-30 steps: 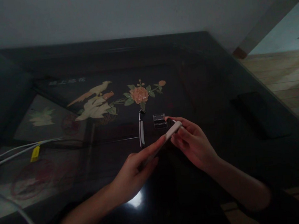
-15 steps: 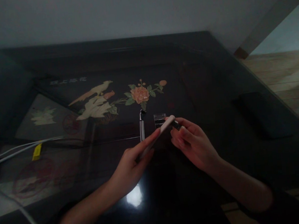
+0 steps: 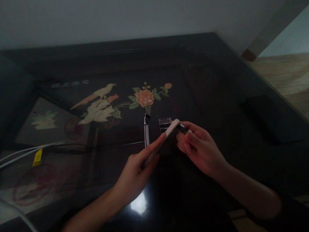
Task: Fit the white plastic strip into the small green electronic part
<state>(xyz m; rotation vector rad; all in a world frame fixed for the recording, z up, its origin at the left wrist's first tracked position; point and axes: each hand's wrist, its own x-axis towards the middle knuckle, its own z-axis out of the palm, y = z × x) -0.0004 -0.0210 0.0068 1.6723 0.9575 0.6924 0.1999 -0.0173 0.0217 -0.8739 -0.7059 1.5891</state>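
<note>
At frame centre, the left hand (image 3: 134, 174) is gripping a slim, smooth white stick (image 3: 164, 137) while the right hand (image 3: 198, 148) is pinching a small dark piece (image 3: 183, 129), hard to make out, above the glossy black table (image 3: 223, 87).

The left grip (image 3: 134, 174) and right grip (image 3: 198, 148) meet above the middle of the desk (image 3: 221, 73), with a slim handset (image 3: 163, 138) slanting between them. At the right grip's fingertips, against the handset's far end, sits a small part (image 3: 183, 129). Just beyond both grips, a small box (image 3: 165, 121) lies on the desk, and left of it a slender stick (image 3: 146, 133) lies lengthwise. Cables (image 3: 18, 154) run in far to the left grip's left. A flat pad (image 3: 273, 119) lies well right of the right grip.
</note>
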